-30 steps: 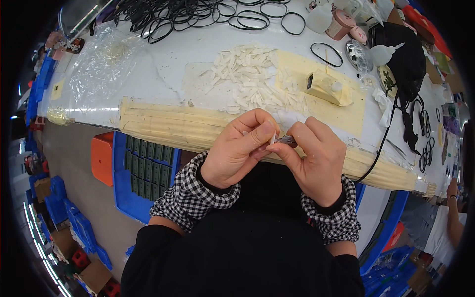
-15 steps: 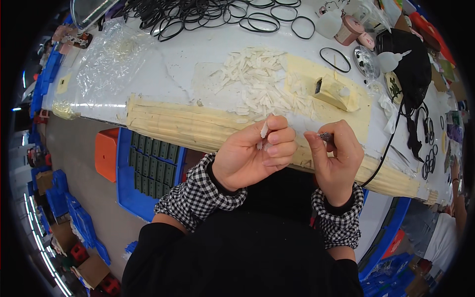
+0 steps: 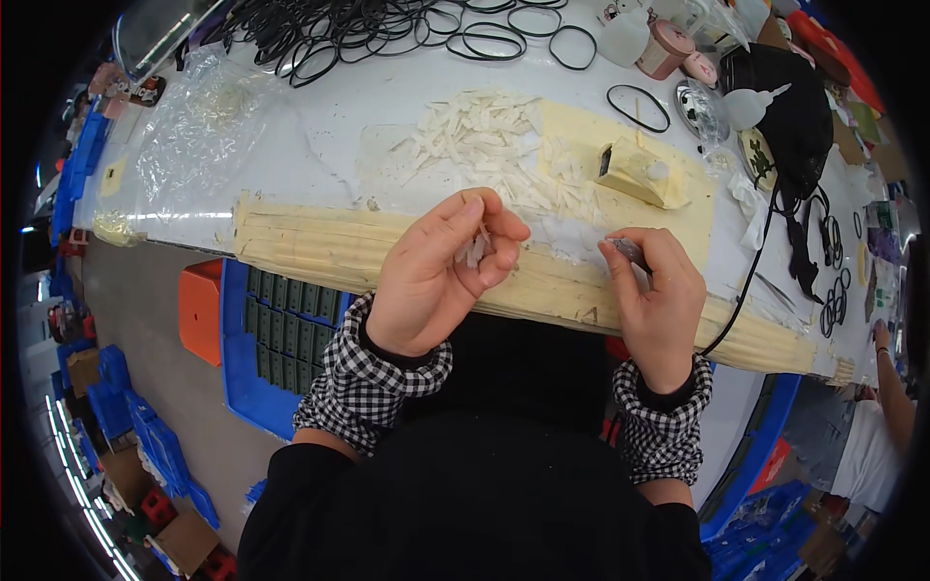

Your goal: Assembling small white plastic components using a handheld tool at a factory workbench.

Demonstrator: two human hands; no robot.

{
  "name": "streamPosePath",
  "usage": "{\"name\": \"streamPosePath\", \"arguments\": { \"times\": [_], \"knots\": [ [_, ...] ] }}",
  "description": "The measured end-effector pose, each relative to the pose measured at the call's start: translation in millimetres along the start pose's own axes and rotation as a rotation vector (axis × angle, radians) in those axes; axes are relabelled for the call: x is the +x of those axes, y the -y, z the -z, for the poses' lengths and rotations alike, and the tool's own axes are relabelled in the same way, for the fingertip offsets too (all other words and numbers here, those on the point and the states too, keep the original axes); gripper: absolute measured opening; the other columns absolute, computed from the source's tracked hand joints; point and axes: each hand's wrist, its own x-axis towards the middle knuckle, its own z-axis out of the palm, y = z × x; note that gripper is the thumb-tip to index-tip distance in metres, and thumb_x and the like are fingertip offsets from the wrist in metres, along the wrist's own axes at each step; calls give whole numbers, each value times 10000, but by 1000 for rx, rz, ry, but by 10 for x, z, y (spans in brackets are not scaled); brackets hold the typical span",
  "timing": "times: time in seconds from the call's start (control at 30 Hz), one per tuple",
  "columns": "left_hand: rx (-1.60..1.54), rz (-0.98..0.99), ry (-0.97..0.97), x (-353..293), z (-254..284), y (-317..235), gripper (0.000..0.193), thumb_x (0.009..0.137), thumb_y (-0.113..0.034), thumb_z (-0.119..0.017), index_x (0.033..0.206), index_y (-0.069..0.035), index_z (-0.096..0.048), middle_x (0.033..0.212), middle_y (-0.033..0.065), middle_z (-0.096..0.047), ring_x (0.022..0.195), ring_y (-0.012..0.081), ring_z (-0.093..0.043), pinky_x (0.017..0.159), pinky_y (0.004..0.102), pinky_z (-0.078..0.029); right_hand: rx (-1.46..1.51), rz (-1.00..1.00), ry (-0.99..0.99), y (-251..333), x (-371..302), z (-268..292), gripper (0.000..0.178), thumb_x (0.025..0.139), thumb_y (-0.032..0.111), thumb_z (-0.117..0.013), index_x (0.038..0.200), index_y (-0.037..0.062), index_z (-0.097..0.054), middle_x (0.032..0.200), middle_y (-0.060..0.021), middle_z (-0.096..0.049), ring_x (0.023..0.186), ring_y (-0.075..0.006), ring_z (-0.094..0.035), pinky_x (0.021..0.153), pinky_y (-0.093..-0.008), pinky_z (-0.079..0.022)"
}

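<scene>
My left hand [image 3: 418, 281] is turned palm up over the table's padded front edge, its fingers curled around a few small white strips [image 3: 475, 249]. Its thumb lies against the index finger. To the right, my right hand [image 3: 666, 305] pinches a small dark grey piece [image 3: 630, 253] between thumb and index finger; its exact kind is hidden by the fingers. Beyond both hands lies a loose heap of short white strips [image 3: 475, 136]. Beside that heap, a block wrapped in yellow tape [image 3: 639, 177] sits on a yellow sheet [image 3: 697, 194].
Many black rubber loops [image 3: 339, 34] cover the far side of the table. Crumpled clear plastic [image 3: 203, 126] lies at left. At right are a black bag [image 3: 790, 116], a squeeze bottle [image 3: 751, 107] and tweezers [image 3: 775, 290]. A blue crate [image 3: 237, 358] of dark parts stands below.
My left hand has moved left and forward, away from my right hand. The strip formerly upright at its thumb tip no longer shows there. My right hand keeps its pinch.
</scene>
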Motion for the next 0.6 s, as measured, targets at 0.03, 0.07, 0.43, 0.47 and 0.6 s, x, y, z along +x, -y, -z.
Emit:
{"name": "streamPosePath", "arguments": {
  "times": [0.03,0.07,0.43,0.47,0.6],
  "knots": [
    [-35,-6,-28,-1,-1,-13,245,1000,-200,-400,1073,1,-518,957,105,-594,755,131,-518,650,231,-430,-30,3,7,6,3,-11,115,781,66,-692,835,22,-602,744,-87,-589,639,-237,-608,566,-299,-463],
    [-54,-6,-37,-4,1,-15,238,998,-197,-406,1068,0,-519,947,98,-589,750,128,-514,643,229,-426,-60,7,14,19,6,-26,121,783,77,-692,839,25,-598,748,-86,-585,640,-244,-604,562,-304,-461],
    [-87,-1,-88,-16,-5,7,199,988,-178,-428,1024,-5,-520,881,54,-558,701,106,-470,589,220,-383,-214,45,9,65,78,-187,198,780,122,-688,939,52,-592,823,-69,-553,652,-268,-585,550,-337,-455],
    [-84,4,-84,-13,-5,12,196,988,-176,-428,1019,-6,-519,880,53,-557,700,104,-469,587,219,-381,-250,47,-15,79,95,-193,206,778,116,-686,952,53,-597,827,-68,-552,655,-267,-587,553,-335,-459],
    [-65,15,-78,-2,-17,30,186,989,-173,-425,1001,-11,-517,873,44,-555,694,99,-465,582,216,-373,-275,57,-3,72,83,-209,244,749,86,-687,982,64,-617,834,-67,-559,668,-262,-595,565,-332,-471]
  ]
}}
